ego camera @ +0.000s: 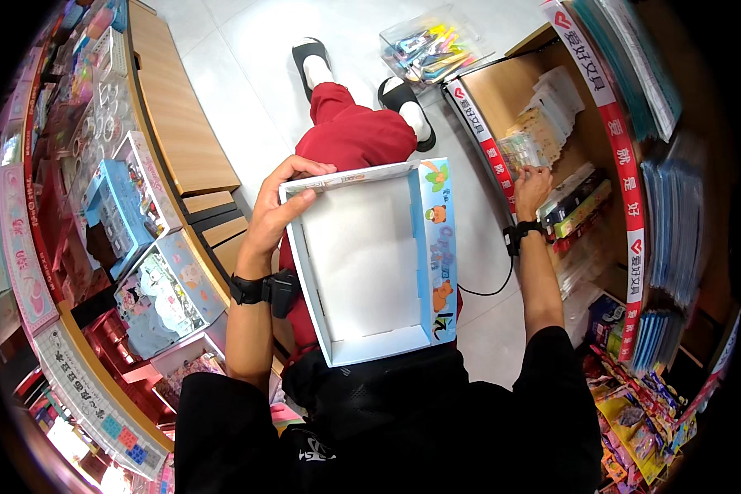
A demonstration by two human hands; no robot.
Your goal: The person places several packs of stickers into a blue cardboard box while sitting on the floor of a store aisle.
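My left hand (282, 200) grips the corner of a shallow cardboard display box (361, 259), thumb inside the rim and fingers outside. The box rests on my lap, its white inside bare. Cartoon bears and a palm tree decorate its blue right side. Over at the right shelf, my right hand (533, 188) reaches in with its fingertips at a clear-wrapped packet (519, 150). That packet lies at the near end of a slanting row of thin packets (546, 117). Whether my fingers grip it cannot be told.
Low wooden shelving (478, 111) with red-and-white edge strips stands at the right. A clear bin of colourful stationery (429, 49) sits on the floor near my feet. Boxed goods (160, 290) fill the left shelves. A black cable (500, 287) hangs from my right wristband.
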